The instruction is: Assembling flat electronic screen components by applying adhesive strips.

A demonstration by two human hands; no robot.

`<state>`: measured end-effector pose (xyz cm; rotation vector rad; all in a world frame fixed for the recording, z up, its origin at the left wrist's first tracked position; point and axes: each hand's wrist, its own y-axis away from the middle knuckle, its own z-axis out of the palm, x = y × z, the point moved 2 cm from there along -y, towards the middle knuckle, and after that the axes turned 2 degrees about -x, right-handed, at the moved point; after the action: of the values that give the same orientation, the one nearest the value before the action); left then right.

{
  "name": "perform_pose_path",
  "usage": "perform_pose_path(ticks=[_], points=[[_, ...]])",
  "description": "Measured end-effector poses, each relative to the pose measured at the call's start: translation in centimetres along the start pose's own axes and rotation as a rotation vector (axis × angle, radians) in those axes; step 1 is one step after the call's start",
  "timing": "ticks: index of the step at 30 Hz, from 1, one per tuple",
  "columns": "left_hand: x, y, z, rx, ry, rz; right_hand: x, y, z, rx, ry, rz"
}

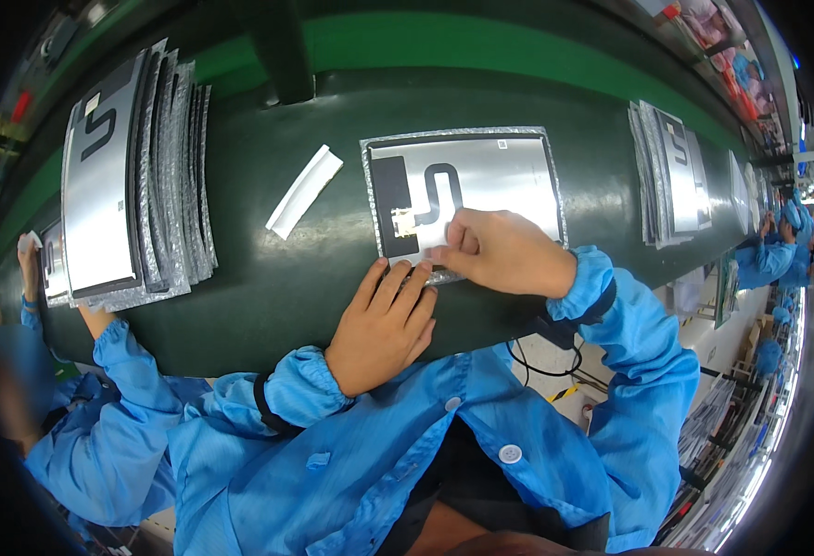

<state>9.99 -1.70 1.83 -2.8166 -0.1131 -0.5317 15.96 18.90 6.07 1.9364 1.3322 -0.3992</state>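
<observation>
A flat silver display panel (509, 185) lies before me on a sheet of bubble wrap (458, 132). It bears a black S-shaped strip, a black patch at its left end and a small gold-coloured flex piece (403, 221). My left hand (384, 329) is open, its fingers stretched out and their tips resting at the panel's near edge. Just right of those fingertips, my right hand (509, 252) is pinched over the near edge, thumb and forefinger together. What it pinches, if anything, is too small to make out.
A folded white strip (304, 192) lies left of the panel on the dark green table (286, 287). Tall stacks of similar panels with bubble wrap stand at the left (101, 204) and right (680, 181). A co-worker's blue sleeve (133, 366) reaches beside the left stack.
</observation>
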Motion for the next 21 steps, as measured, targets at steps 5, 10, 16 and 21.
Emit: perform_pose_path(ticks=[5,10,16,21], points=[[0.1,0.0,-0.1,0.006,-0.001,0.004,2.0,1.2,-1.2,0.028,0.038,0.058],[0.2,0.0,-0.1,0.001,0.007,0.004,3.4,2.8,-1.3,-0.011,-0.164,0.087],[0.2,0.0,0.0,0.006,0.017,0.005,4.0,3.8,-0.4,0.191,-0.226,0.013],[0.2,-0.4,-0.1,0.010,0.028,-0.001,4.8,4.8,0.8,0.383,-0.232,-0.061]])
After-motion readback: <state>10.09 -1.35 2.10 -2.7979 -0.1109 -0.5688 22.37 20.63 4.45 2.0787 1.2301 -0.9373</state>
